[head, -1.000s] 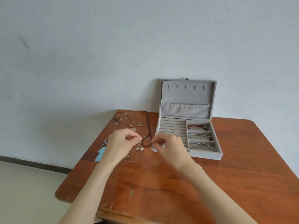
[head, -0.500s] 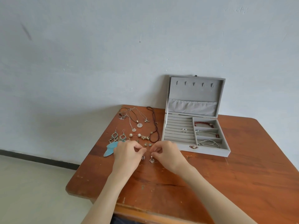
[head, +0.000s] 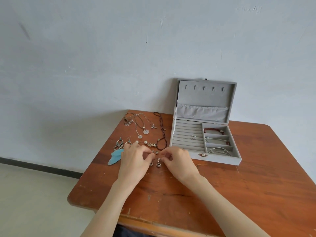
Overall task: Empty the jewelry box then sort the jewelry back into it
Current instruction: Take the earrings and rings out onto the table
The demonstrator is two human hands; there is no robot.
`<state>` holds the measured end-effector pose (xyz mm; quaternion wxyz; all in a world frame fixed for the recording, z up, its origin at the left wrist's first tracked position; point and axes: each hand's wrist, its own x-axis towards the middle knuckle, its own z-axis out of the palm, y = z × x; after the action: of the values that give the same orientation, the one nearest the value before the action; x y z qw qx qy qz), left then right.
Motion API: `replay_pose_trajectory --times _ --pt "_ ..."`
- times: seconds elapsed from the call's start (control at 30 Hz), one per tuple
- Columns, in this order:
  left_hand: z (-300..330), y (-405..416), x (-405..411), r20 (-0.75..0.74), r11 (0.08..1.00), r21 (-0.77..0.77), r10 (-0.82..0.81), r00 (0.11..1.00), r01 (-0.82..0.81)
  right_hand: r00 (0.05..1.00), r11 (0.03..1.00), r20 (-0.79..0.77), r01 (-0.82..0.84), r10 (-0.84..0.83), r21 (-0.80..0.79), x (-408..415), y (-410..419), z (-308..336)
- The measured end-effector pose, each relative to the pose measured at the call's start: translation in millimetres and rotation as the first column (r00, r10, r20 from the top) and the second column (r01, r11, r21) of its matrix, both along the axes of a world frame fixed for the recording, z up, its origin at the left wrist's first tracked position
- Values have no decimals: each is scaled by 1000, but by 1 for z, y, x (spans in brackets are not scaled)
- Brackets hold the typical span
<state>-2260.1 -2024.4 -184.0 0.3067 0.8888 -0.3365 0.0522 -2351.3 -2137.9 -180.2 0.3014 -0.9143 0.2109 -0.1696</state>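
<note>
The grey jewelry box point(head: 219, 157) stands open at the back of the table, lid upright. It holds a red bead bracelet point(head: 213, 129), silver bracelets point(head: 219, 149) and small studs point(head: 193, 136). My left hand point(head: 134, 162) and my right hand point(head: 180, 162) meet in front of the box's left corner. Each pinches the top of a small drop earring: one point(head: 151, 163) under my left fingertips, the other point(head: 158, 164) beside my right fingertips. Both earrings hang down to the tabletop.
On the brown wooden table point(head: 239, 194), left of the box, lie pendant necklaces point(head: 142, 127), a dark bead necklace point(head: 162, 132), a pearl piece point(head: 146, 142), dangly earrings point(head: 119, 144) and a blue feather point(head: 115, 156). Two tiny studs point(head: 155, 152) lie beyond my fingertips. A wall stands behind.
Both hands have come down and toward me with the pair of drop earrings, from above the bead necklace to the tabletop. The view has shifted slightly.
</note>
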Motion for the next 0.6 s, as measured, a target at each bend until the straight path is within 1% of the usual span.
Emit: replay_pose_trajectory --times 0.17,0.23,0.33,0.43,0.6 --pt "8 -4 -7 111 981 -38 -184 977 189 999 999 19 32 -31 -42 -16 -13 14" --pt "13 -12 -10 152 963 -18 -263 953 268 998 996 37 56 -54 -66 -24 -23 20" --pt "18 -30 -13 201 938 36 -346 917 346 994 986 46 106 -100 -132 -35 -43 22" --pt "19 -56 -13 188 918 63 -397 899 392 985 969 57 169 -162 -177 -41 -66 20" --pt "16 -101 -4 127 907 119 -417 900 404 964 940 -30 251 -264 -230 -35 -95 12"
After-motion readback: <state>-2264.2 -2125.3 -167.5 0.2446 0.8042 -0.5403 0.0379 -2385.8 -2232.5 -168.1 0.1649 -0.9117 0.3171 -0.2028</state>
